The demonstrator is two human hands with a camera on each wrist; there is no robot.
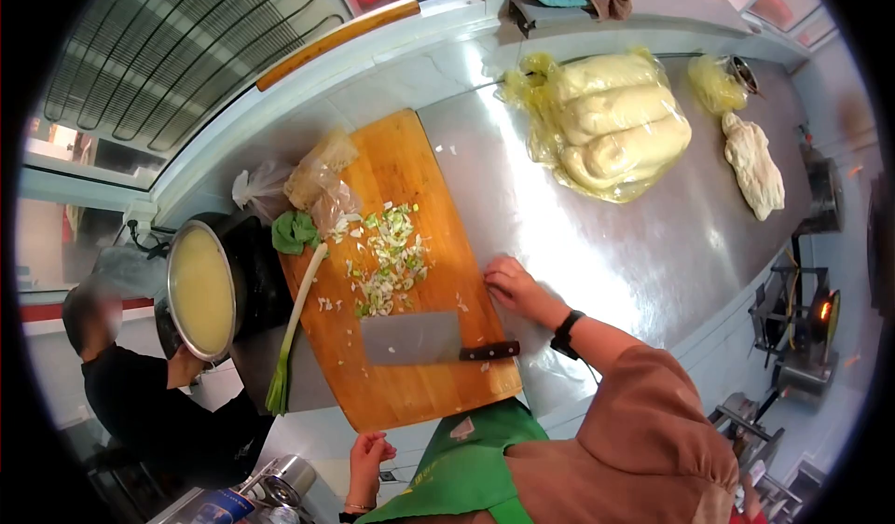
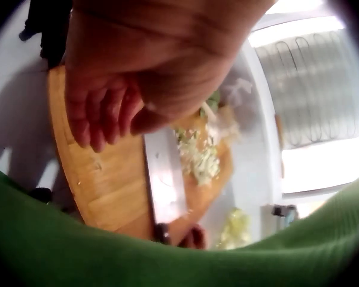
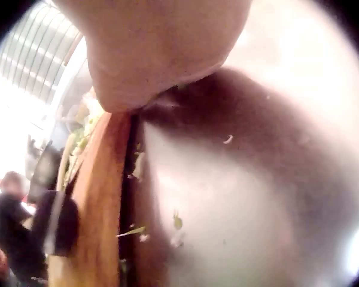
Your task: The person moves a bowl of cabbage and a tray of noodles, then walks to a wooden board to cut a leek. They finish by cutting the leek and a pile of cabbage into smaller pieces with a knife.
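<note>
A cleaver [image 1: 410,339] lies flat on the wooden cutting board [image 1: 419,389], its black handle toward the right edge. Chopped green onion [image 1: 387,254] is spread beyond the blade. The right hand [image 1: 508,283] rests at the board's right edge, fingers loosely bent, holding nothing visible; its wrist view [image 3: 161,54] shows mostly the back of the hand, fingers hidden. Off the board's near edge, the left hand [image 1: 371,451] hangs in the air with loosely curled, empty fingers, also seen in the left wrist view [image 2: 131,78]. A whole green onion [image 1: 303,324] lies along the board's left edge.
Bagged dough [image 1: 620,132] sits on the metal counter [image 1: 578,235], with another dough piece [image 1: 753,168] farther right. A pot of yellow liquid [image 1: 201,291] stands at the left beside a person in black [image 1: 158,412]. Plastic bags [image 1: 322,174] lie at the board's far left.
</note>
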